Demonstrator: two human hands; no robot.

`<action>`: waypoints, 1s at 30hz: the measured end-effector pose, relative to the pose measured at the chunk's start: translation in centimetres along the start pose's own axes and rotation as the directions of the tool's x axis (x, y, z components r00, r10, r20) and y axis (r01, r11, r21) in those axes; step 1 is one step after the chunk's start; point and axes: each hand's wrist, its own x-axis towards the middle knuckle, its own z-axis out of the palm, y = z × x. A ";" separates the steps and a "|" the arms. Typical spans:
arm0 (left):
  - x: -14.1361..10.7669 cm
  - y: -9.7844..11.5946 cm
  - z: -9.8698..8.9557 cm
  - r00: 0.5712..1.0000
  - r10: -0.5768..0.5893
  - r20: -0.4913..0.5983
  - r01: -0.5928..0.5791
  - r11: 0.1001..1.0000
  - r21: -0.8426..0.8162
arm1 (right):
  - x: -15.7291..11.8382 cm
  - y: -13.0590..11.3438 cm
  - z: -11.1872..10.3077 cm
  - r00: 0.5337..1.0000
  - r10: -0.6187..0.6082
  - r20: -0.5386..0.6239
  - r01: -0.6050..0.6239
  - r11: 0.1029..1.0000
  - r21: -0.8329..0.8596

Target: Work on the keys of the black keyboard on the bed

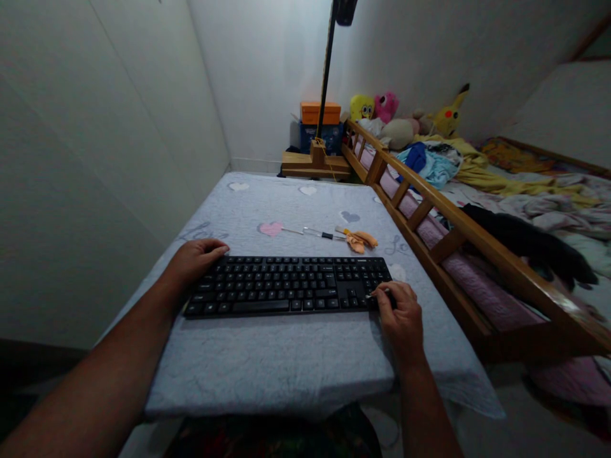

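Room: pale wall [119,159] on the left, table under a light cloth [267,359] in the middle, bed with a wooden rail [458,219] on the right. Light looks dim from my end.
Left hand: I see the left hand [198,257] at the keyboard's far left corner, back of the hand up, forearm slanting in from lower left. Thumb and forefinger lie close together; the rest are mostly hidden, so I can't tell if they grip or just rest.
Keyboard: black keyboard [277,286] lies flat, keys up, long side across the table, between both hands.
Handling: I judge it light and stiff, liable to slide on cloth under a side push. Keycaps probably more delicate than the case.
Hold points: I'd take it by the short ends, off the keys.
Loose items: beyond the keyboard, thin pale stick [292,230], wire tool [327,236] with a dark sleeve, then a crumpled orange piece [361,242]. No hand on them.
Right hand: right hand [398,308] sits at the number-pad end, forearm rising from the bottom edge, thumb and fingers pinched on a slender object [371,294]. Too small to identify; can't tell if its tip touches keys.
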 end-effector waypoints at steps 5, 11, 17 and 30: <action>-0.1 0.1 0.0 1.000 0.008 -0.005 -0.008 1.000 0.005 | 0.1 0.0 0.1 1.000 0.016 -0.001 -0.016 1.000 -0.010; 0.0 0.0 0.1 1.000 -0.011 -0.007 0.011 1.000 -0.010 | 0.0 0.3 0.0 0.998 0.052 -0.042 -0.054 0.998 -0.042; 0.1 -0.1 -0.1 1.000 0.006 0.023 -0.006 1.000 0.007 | -0.1 1.1 -0.2 0.994 0.066 -0.087 -0.074 0.993 -0.088; 0.1 -0.2 -0.3 0.999 0.015 0.038 -0.016 1.000 0.018 | -0.2 0.2 0.0 0.997 0.075 -0.003 -0.075 0.997 -0.014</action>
